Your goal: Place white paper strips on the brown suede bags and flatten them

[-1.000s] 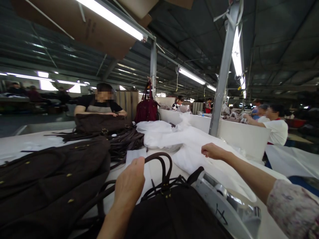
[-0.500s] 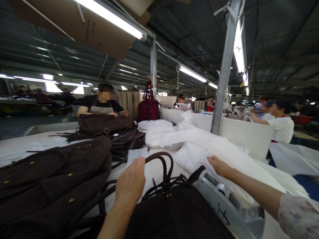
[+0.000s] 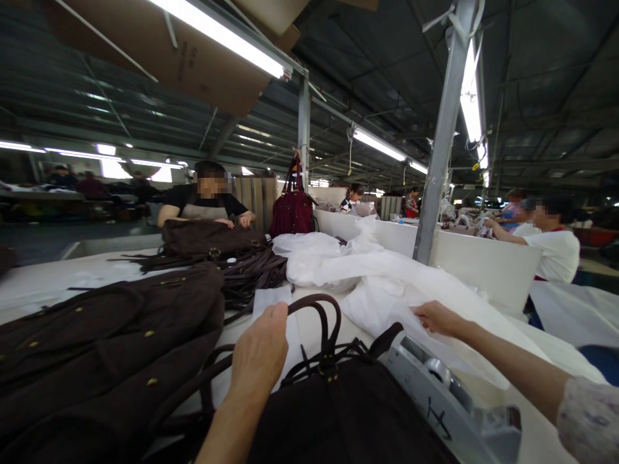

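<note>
My left hand is closed around the dark brown handle of a handbag, holding it up in an arch. The handbag lies right in front of me, its lower part cut off by the bottom of the view. To the right, the fingers of my right hand pinch the edge of a thin white wrapping sheet from a loose heap. Between the bag and my right forearm stands a grey tape dispenser with a black mark on its side. A small white sheet lies just behind my left hand.
More dark brown bags with brass studs fill the left. Behind them lie dark straps, and a co-worker handles another bag. A maroon bag hangs at a post. A white partition and slanted metal post stand behind the sheets.
The whole view has shifted slightly, so everything appears a little further right. Both hands keep their holds, and the right hand's pinch on the white sheet looks much the same.
</note>
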`<state>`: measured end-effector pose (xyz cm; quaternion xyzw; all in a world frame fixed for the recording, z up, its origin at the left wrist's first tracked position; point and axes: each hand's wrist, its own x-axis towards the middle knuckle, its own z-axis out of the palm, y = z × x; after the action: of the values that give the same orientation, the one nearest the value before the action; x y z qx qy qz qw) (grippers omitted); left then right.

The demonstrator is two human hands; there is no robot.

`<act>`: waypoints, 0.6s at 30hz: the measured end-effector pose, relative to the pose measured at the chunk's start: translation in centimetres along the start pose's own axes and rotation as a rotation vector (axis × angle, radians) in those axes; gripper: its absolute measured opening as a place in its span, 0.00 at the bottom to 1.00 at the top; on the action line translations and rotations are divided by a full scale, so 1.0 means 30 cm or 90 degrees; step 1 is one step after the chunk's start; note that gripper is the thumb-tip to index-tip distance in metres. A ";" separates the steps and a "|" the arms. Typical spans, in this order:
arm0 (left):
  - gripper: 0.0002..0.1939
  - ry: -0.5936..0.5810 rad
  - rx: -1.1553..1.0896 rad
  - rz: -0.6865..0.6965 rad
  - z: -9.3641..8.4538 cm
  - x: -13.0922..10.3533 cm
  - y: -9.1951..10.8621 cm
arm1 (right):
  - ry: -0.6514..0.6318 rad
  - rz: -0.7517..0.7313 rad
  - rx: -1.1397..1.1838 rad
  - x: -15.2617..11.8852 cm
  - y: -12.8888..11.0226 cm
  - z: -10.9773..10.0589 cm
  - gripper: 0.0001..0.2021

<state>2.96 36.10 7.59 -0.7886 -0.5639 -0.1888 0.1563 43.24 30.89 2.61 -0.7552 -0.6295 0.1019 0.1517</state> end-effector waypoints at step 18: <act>0.12 -0.002 0.005 0.000 0.005 0.003 0.000 | -0.026 0.015 0.025 0.036 0.041 -0.055 0.14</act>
<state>3.00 36.25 7.49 -0.7884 -0.5647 -0.1857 0.1584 45.13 31.58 3.74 -0.7573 -0.6212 0.1317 0.1523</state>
